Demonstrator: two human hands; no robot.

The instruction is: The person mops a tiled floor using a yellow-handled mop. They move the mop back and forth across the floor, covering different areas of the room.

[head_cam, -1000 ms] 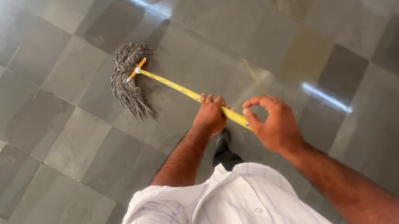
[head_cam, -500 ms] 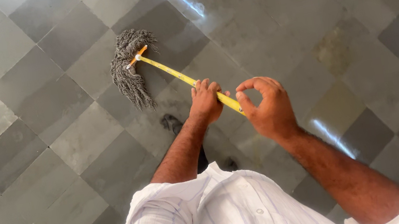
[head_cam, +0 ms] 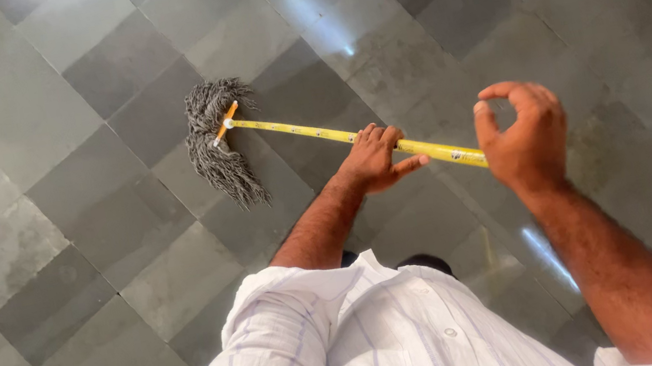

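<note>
While our left hand (head_cam: pixel 375 161) wraps its fingers around the long yellow mop handle (head_cam: pixel 309 133) about midway along its visible length, our right hand (head_cam: pixel 522 132) sits at the handle's near end, fingers curled loosely with thumb and forefinger forming an open ring; the pole disappears behind that hand, and we cannot tell whether the palm actually grips it. From our hands the handle runs up and to the left, low over the floor, to a small orange crosspiece (head_cam: pixel 225 123) that joins it to the grey string mop head (head_cam: pixel 215 144). Its strands lie spread flat on the floor, well apart from our body. Both forearms are bare, reaching out from the rolled sleeves of a white shirt with faint blue stripes (head_cam: pixel 353 346) that fills the bottom of the view. Beneath everything stretches a floor of square stone tiles in alternating light and dark grey (head_cam: pixel 48 106), set diagonally to us and catching bright patches of reflected light.
</note>
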